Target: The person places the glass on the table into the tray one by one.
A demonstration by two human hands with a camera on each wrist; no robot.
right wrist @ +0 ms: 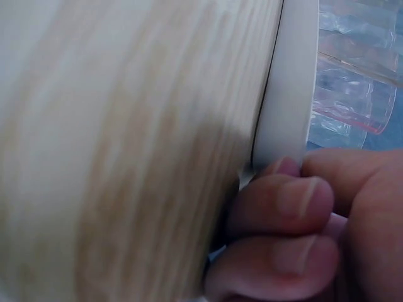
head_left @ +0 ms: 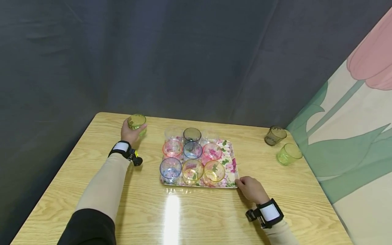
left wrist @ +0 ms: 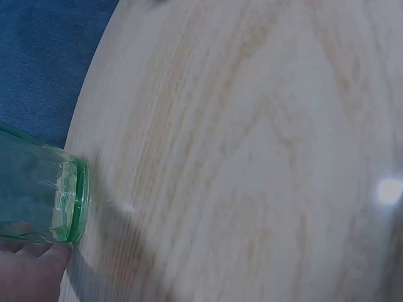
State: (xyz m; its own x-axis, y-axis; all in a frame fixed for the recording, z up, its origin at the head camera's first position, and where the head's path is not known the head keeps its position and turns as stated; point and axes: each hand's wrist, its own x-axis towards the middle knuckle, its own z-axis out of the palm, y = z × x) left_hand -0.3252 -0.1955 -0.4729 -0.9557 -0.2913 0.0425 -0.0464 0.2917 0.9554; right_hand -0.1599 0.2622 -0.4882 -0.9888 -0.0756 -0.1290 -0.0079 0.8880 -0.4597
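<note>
At the table's far left, my left hand (head_left: 131, 133) grips a green glass (head_left: 136, 123). The left wrist view shows this green glass (left wrist: 72, 198) with its base close to the tabletop; whether it touches is hard to tell. My right hand (head_left: 252, 189) pinches the near right corner of a floral tray (head_left: 231, 163). In the right wrist view, curled fingers (right wrist: 277, 204) hold the pale tray edge (right wrist: 286, 82). On the tray stand several glasses in rows: clear ones at the back, a dark one (head_left: 192, 135), pink and purple in the middle, a blue one (head_left: 170, 169) and yellow ones in front.
Toward the right edge of the wooden table (head_left: 147, 217) stand a dark grey glass (head_left: 275, 136) and another green glass (head_left: 288, 154). A dark curtain (head_left: 183, 61) hangs behind the table. A wall with painted flowers (head_left: 352, 149) borders the right side.
</note>
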